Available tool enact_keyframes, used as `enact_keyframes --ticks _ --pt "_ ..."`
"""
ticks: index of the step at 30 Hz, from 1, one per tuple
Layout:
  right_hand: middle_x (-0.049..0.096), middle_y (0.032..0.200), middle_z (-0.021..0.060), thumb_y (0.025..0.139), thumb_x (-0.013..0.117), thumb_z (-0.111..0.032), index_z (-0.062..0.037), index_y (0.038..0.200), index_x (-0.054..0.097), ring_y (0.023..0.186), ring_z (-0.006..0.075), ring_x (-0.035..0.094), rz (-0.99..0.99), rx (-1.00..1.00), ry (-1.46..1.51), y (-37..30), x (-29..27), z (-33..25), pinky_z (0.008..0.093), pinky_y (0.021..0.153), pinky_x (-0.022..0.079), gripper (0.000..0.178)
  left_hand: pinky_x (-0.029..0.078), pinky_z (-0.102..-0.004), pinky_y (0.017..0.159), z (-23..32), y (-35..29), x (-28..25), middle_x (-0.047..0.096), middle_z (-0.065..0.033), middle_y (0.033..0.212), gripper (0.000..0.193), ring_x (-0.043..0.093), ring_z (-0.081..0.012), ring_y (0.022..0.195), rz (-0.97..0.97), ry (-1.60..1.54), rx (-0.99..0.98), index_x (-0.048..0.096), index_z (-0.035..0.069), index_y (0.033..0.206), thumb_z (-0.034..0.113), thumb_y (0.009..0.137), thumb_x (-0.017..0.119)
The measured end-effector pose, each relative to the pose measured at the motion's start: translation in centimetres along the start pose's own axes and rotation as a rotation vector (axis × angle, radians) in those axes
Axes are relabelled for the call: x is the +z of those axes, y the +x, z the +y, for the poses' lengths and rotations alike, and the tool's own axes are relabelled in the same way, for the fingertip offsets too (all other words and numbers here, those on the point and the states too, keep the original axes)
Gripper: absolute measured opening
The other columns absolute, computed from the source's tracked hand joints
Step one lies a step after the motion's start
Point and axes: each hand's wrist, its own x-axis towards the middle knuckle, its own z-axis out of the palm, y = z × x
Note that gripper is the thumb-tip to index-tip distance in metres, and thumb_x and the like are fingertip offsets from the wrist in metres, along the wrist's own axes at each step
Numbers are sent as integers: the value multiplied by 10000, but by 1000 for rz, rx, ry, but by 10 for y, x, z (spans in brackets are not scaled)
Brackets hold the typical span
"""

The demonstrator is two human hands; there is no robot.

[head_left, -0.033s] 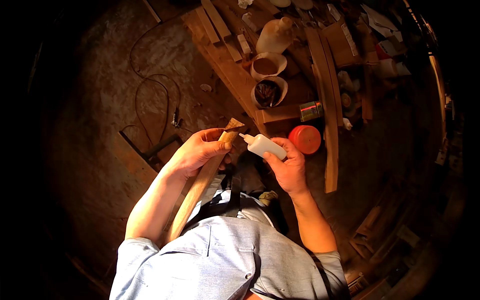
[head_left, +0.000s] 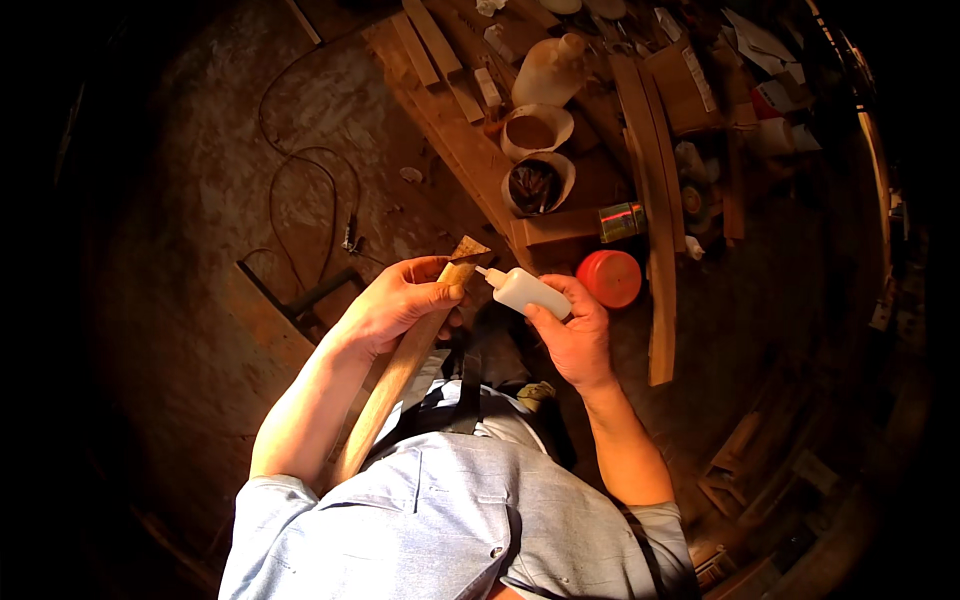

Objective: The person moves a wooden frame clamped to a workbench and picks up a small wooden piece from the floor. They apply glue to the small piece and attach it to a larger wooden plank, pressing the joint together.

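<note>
My left hand (head_left: pixel 395 305) is closed around the upper end of a long wooden strip (head_left: pixel 390 390), thumb on top. The strip slants down beside my left forearm to my shirt, and its tip has an angled, pointed face. In my right hand (head_left: pixel 580 340) lies a white squeeze bottle (head_left: pixel 533 294) with a narrow nozzle. The bottle is tilted on its side, its nozzle pointing left at the strip's end. Nozzle and wood look very close; whether they touch I cannot tell.
Ahead stands a wooden bench (head_left: pixel 440 140) bearing a large jug (head_left: pixel 550 72), two open tubs (head_left: pixel 538 132), a tin (head_left: pixel 622 221) and long boards (head_left: pixel 655 250). A red round container (head_left: pixel 609 279) sits beyond my right hand. A cable (head_left: pixel 330 180) loops across the floor at left.
The squeeze bottle has shifted very slightly left, its nozzle a touch nearer the strip's end. My left hand and the wooden strip look unmoved.
</note>
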Motion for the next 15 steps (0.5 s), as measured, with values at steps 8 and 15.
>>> enact_keyframes --ticks 8,15 --pt "684 888 112 786 747 -74 -25 1036 616 796 182 666 2 -138 -304 4 4 -11 299 701 518 286 538 -294 674 -2 -5 6 638 -77 997 609 614 -158 825 -21 -17 -16 531 0 1259 290 790 790" --pt "684 851 136 778 751 -81 -28 1009 613 765 235 684 -12 -144 -396 2 7 -15 329 669 525 274 537 -297 685 -16 -2 -4 631 -76 1009 614 603 -153 841 -29 -27 -19 518 -1 1282 293 807 774"
